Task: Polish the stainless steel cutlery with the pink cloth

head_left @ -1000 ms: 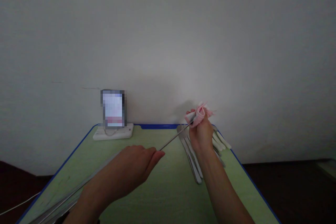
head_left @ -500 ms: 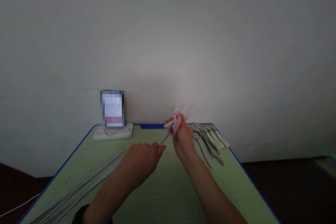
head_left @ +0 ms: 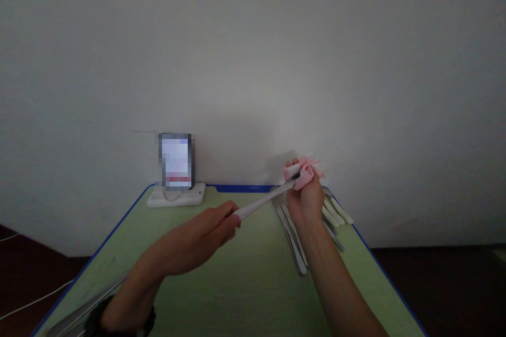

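Observation:
My left hand (head_left: 215,226) is closed around the near end of a long flat metal utensil that looks like a table knife (head_left: 264,201). It slants up and to the right, above the table. In my right hand (head_left: 310,200) is a bunched pink and white cloth (head_left: 305,174), wrapped around the utensil's far end, which is hidden. Under and beside the right wrist lie metal forks (head_left: 292,242), their handles pointing toward me. White-handled utensils (head_left: 334,210) rest just right of the right hand, partly covered by it.
A lit phone (head_left: 176,160) with a blurred screen stands on a white block (head_left: 177,197) at the back left. Long metal utensils (head_left: 95,300) lie at the front left, partly behind my left forearm. The green table (head_left: 221,295) has a blue edge, with a wall behind.
My right hand has moved right with the cloth. The utensil has turned from edge-on to its flat side, and more of it shows between my hands. Forks left of my right wrist are now uncovered.

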The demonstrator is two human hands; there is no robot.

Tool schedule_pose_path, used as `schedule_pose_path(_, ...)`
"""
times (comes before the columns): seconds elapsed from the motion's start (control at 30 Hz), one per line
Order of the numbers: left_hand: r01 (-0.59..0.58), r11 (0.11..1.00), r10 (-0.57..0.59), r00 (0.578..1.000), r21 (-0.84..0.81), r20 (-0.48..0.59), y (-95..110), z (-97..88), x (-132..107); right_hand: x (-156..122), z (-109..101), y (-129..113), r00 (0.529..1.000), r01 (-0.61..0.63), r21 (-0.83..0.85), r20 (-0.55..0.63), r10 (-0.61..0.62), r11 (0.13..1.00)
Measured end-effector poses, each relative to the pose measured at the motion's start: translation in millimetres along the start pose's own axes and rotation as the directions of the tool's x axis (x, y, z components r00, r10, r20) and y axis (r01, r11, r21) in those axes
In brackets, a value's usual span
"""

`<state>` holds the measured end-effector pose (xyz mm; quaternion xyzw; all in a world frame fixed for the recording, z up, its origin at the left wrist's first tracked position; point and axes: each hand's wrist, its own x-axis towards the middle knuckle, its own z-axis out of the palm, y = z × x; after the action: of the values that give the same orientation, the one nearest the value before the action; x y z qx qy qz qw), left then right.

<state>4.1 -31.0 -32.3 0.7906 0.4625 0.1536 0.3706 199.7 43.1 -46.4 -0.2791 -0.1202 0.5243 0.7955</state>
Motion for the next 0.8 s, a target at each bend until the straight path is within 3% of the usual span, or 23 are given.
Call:
schedule_pose_path(0.1, -0.069, 0.982, 0.100, 0.980, -0.174, 0.174, -5.7, -10.9, -4.6, -7.8, 6.6, -4.5, 0.999, 0.015, 0.015, 0.028, -0.016, 1.000)
schedule_pose_path(0.2, -0.030, 0.956, 0.101, 0.967, -0.290, 0.234, -10.1, -15.9, -7.5, -15.7, 10.5, -5.8, 0.994, 0.074, 0.008, 0.080, -0.075, 0.997)
schedule_pose_path(0.33, -0.041, 0.945, 0.102, 0.979, -0.324, 0.174, -11.1, -18.7, -11.1, -22.5, 12.1, -3.6, 0.989, 0.119, -0.006, 0.094, -0.118, 0.993)
schedule_pose_path(0.5, -0.088, 0.981, 0.097, 0.994, -0.175, 0.040, -10.6, -24.3, -15.0, -28.4, 13.2, 3.6, 0.994, 0.088, -0.005, 0.067, -0.087, 0.996)
schedule_pose_path(0.63, -0.094, 0.990, 0.094, 0.996, -0.108, -0.009, -9.6, -18.7, -6.7, -47.7, 11.4, 22.8, 0.978, 0.089, -0.110, 0.196, -0.066, 0.990)
schedule_pose_path(0.7, -0.099, 0.990, 0.097, 0.995, -0.104, -0.028, -9.5, -12.2, 0.7, -62.8, 8.5, 36.1, 0.961, 0.067, -0.216, 0.277, -0.004, 0.974)
schedule_pose_path(0.8, -0.120, 0.988, 0.113, 0.991, -0.101, -0.077, -11.7, -3.7, 10.3, -83.4, 3.8, 52.9, 0.930, -0.071, -0.338, 0.319, 0.185, 0.938)
